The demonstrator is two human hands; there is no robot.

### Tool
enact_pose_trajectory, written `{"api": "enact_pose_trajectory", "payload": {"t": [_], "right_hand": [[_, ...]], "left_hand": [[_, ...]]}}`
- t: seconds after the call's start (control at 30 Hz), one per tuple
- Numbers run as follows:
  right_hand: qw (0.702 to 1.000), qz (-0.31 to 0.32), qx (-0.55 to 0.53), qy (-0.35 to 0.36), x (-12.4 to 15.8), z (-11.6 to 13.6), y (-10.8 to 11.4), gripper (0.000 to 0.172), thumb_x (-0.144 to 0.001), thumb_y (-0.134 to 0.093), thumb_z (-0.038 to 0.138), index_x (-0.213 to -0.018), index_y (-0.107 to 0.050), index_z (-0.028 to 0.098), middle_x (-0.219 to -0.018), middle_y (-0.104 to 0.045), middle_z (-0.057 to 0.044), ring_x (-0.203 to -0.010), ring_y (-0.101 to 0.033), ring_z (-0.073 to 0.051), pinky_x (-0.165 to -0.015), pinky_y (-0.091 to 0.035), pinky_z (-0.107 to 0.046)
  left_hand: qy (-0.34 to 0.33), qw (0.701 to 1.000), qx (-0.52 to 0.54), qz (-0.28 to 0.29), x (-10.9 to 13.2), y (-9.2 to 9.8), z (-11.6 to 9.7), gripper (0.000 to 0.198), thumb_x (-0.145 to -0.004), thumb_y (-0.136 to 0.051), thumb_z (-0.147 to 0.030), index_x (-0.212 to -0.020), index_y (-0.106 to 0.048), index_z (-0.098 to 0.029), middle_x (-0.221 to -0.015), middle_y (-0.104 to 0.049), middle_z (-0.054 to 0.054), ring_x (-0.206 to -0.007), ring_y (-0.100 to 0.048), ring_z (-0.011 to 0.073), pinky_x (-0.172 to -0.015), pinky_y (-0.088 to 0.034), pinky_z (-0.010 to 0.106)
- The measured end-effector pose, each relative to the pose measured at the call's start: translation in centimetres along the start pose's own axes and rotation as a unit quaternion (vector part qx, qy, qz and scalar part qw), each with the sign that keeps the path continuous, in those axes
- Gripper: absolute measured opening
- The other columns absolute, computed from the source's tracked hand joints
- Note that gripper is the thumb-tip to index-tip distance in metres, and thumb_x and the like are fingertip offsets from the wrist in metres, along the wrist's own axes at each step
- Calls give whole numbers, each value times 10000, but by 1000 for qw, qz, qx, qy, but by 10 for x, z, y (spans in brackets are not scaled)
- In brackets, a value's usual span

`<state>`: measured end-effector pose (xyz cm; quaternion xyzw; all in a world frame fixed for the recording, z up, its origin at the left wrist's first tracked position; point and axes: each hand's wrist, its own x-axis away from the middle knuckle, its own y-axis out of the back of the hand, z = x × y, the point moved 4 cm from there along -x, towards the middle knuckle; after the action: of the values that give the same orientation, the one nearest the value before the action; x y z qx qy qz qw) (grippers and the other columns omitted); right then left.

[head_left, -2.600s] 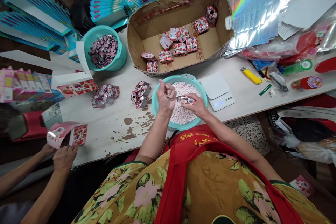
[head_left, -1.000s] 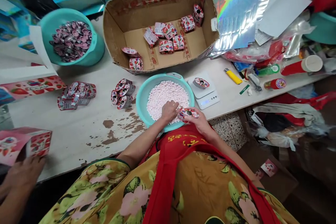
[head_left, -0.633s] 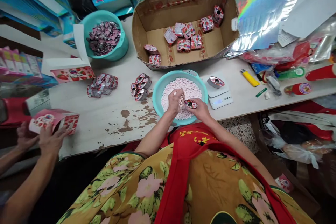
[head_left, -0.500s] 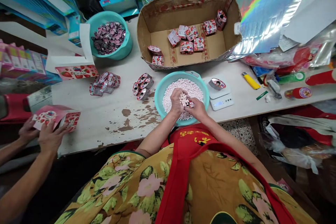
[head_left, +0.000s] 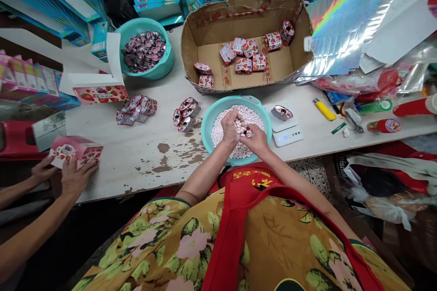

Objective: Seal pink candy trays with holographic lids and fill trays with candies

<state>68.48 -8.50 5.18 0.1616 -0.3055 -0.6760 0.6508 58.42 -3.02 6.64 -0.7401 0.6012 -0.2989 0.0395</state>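
Note:
My left hand (head_left: pixel 231 128) is cupped around a small heap of pale pink candies (head_left: pixel 240 126), held over a turquoise basin (head_left: pixel 209 138) full of the same candies. My right hand (head_left: pixel 256 141), just beside it, grips a small strawberry-print tin (head_left: pixel 247 133) with a dark hole in its top. The two hands meet at the tin's opening. Right of the basin, another tin (head_left: pixel 282 112) rests on a white digital scale (head_left: pixel 288 137). To the left, several open tins (head_left: pixel 186 113) stand in a cluster.
Behind the basin is a cardboard box (head_left: pixel 209 56) holding several tins. A turquoise tub (head_left: pixel 166 60) contains small metal lids. At far left a co-worker's hands (head_left: pixel 73 176) hold a pink strawberry carton (head_left: pixel 64 149). A yellow lighter (head_left: pixel 324 109) lies right of the scale.
My left hand has tipped more upright, with its candies closer to the tin in my right hand. The co-worker's hands and carton have shifted slightly. The view has moved a little.

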Motion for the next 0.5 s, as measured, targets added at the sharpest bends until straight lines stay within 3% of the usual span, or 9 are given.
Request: {"api": "enact_pose_trajectory", "payload": {"t": [0.17, 0.5], "right_hand": [[1000, -5, -17, -9, -2, -2, 4, 313, -704, -783, 324, -994, -723, 222, -997, -720, -57, -922, -671, -262, -816, -528, -372], [999, 0, -42, -20, -4, -8, 6, 372, -679, -792, 290, -1043, -743, 229, -1028, -727, -60, -965, -673, -272, -868, -534, -392]], "left_hand": [[-4, 999, -54, 0, 0, -5, -2, 533, -827, -759, -596, -637, -463, -196, -565, -473, -61, -464, -471, 64, -480, -392, 216], [-18, 998, -66, 16, -5, -11, 3, 561, -829, -744, -644, -645, -463, -194, -569, -482, -59, -441, -432, 52, -424, -356, 206]]}}
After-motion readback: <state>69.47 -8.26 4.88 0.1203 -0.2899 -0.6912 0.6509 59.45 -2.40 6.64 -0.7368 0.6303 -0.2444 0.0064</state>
